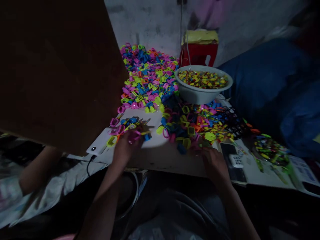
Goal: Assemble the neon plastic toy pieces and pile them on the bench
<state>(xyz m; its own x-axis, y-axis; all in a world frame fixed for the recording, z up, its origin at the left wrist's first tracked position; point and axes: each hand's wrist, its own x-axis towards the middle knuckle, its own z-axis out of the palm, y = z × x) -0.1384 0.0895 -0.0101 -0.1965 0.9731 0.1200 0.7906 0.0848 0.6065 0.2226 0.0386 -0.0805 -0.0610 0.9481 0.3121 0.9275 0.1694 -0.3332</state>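
My left hand [124, 149] is closed around a magenta plastic piece [135, 136] with an open frame, just above the white tabletop's front part. Beside it lies a small group of blue, yellow and pink pieces [131, 122]. At the front of a shaded pile of mixed plastic pieces [186, 128] is my right hand [214, 161], its fingers drawn together. Whatever is between those fingertips is too dark to make out. Behind, a large heap of pink, yellow-green, blue and orange plastic pieces [150, 78] spreads to the wall.
A pale basin [197, 95] holds small yellow and red pieces. A large brown board [57, 73] blocks the left side. A white phone-like device [98, 143] with a cable, a dark phone [231, 163] and a tray of small pieces [271, 150] lie on the table. Another person's arm [40, 168] shows at left.
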